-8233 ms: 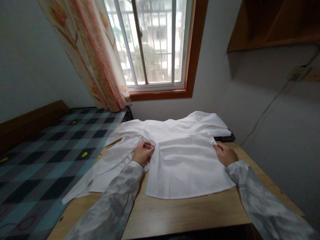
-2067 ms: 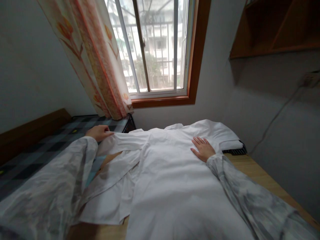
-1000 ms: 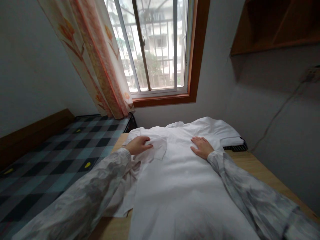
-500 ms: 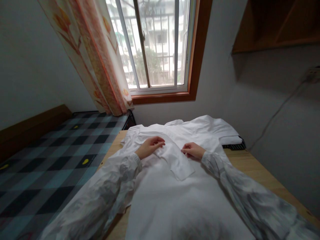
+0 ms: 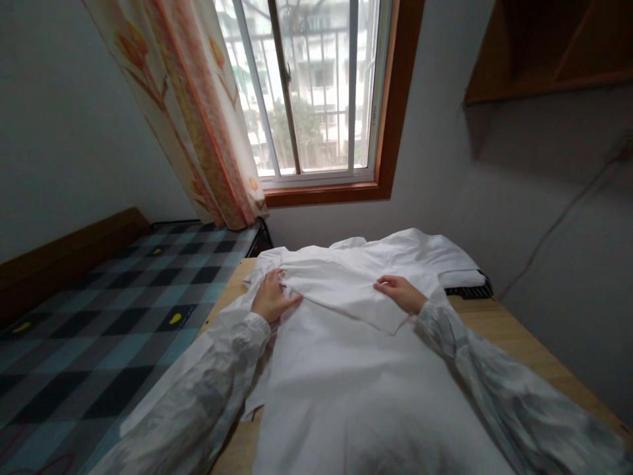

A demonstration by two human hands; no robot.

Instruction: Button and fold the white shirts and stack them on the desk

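Note:
A white shirt (image 5: 341,369) lies spread over the wooden table, and one sleeve (image 5: 341,284) is laid across its upper part. My left hand (image 5: 273,297) rests on the cloth at the left end of that sleeve, thumb and fingers apart. Near the sleeve's other end is my right hand (image 5: 401,293), its thumb and fingertips drawn together on the white fabric. The exact fold between those fingertips is too small to make out. A dark shaded patch covers the part of the shirt closest to me.
The wooden table (image 5: 499,330) shows along both sides of the shirt. A black ribbed object (image 5: 467,290) pokes out under the cloth at the far right. To the left stands a bed with a checked cover (image 5: 123,330). Behind are a curtain (image 5: 198,132) and a window (image 5: 321,99).
My left hand has moved left and spread its fingers. My right hand has shifted slightly right. The sleeve between them now lies wider and flatter, its end further right.

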